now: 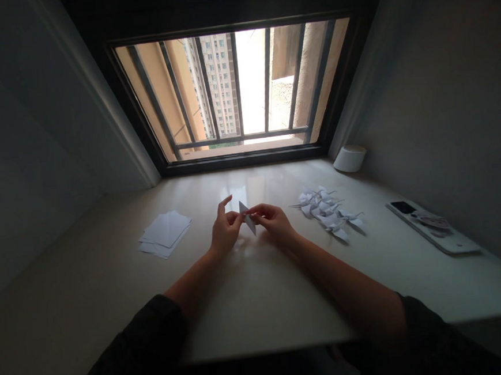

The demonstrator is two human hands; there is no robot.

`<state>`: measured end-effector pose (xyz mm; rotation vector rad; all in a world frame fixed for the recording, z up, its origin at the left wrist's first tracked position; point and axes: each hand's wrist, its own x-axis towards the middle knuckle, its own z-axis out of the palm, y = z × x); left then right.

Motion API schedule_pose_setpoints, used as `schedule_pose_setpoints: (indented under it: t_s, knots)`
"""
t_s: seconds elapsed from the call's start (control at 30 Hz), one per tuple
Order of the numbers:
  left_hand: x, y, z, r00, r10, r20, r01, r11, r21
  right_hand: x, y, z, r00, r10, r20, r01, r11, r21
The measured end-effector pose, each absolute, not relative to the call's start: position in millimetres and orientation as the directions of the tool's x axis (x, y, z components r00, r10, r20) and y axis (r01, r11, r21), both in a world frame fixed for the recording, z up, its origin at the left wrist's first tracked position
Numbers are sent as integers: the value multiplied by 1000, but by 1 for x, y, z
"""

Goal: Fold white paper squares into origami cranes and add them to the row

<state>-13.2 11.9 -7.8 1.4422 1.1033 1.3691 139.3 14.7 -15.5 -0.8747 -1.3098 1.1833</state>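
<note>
A small folded piece of white paper [250, 224] is pinched between my two hands, just above the middle of the pale sill. My left hand [226, 230] grips its left side with thumb and fingers, while the index finger sticks up and away. From the right, my right hand [274, 220] pinches the same paper with thumb and forefinger. The paper's pointed ends stick out above and below the fingertips; its centre is partly covered. Off to the right lies a heap of folded paper cranes [321, 208]. Flat white paper sheets [165, 232] rest in a loose stack on the left.
A barred window [238, 90] stands behind the sill [259, 302]. Near its right corner sits a white cylindrical object [349, 159]. A white phone [457, 245] lies face down by the right wall, something round on its back. Walls close in on both sides.
</note>
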Motion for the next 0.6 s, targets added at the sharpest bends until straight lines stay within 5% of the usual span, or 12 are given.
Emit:
schedule_pose_setpoints:
  t_s: [0.6]
  knots:
    - [-12, 15, -4, 108, 946, 306, 12, -309, 951, 139, 14, -14, 46, 968, 248, -157, 252, -955]
